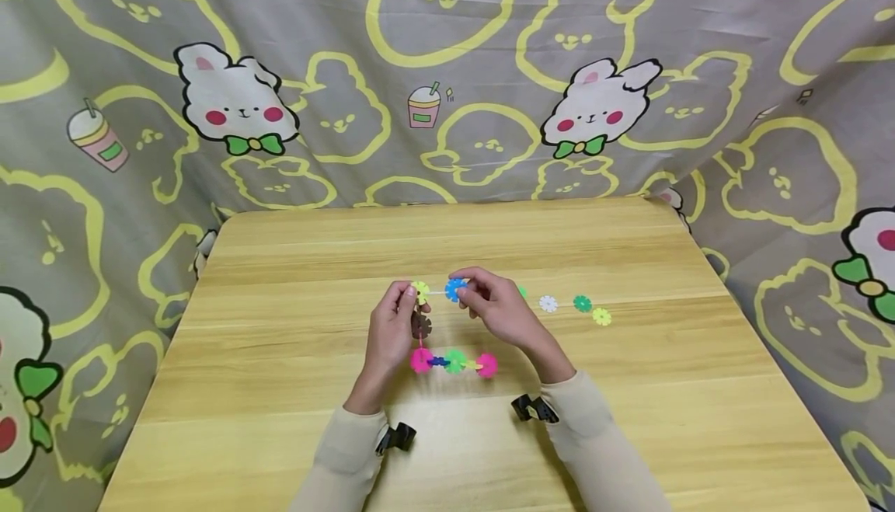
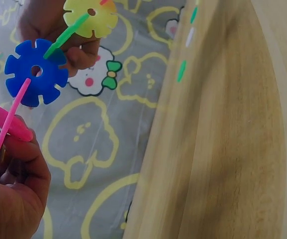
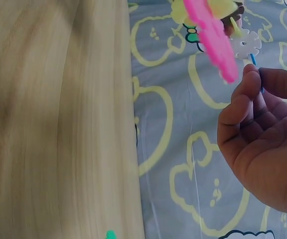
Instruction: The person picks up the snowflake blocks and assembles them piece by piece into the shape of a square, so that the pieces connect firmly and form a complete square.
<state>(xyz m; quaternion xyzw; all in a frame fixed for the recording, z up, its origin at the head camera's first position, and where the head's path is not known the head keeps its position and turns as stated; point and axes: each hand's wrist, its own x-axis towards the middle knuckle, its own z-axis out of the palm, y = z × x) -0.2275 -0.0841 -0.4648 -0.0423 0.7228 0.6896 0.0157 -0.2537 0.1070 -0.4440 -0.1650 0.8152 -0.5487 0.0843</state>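
A chain of notched plastic snowflake discs is held above the table between both hands. My left hand (image 1: 391,329) grips it at the left corner, around the yellow disc (image 1: 419,292) and the brown disc (image 1: 423,325). Between thumb and fingers, my right hand (image 1: 499,308) pinches a blue disc (image 1: 455,289). A white disc (image 3: 246,44) links the yellow and blue ones. Below hang a pink disc (image 1: 421,360), a dark blue disc (image 2: 36,73), a green disc (image 1: 455,361), a yellow disc seen edge-on and another pink disc (image 1: 486,365).
Right of the hands, loose discs lie on the wooden table (image 1: 280,388): a white disc (image 1: 548,304), a green disc (image 1: 583,303), a yellow disc (image 1: 601,316) and a green disc (image 1: 523,292) partly behind the right hand. A patterned curtain (image 1: 336,108) surrounds the table's back and sides.
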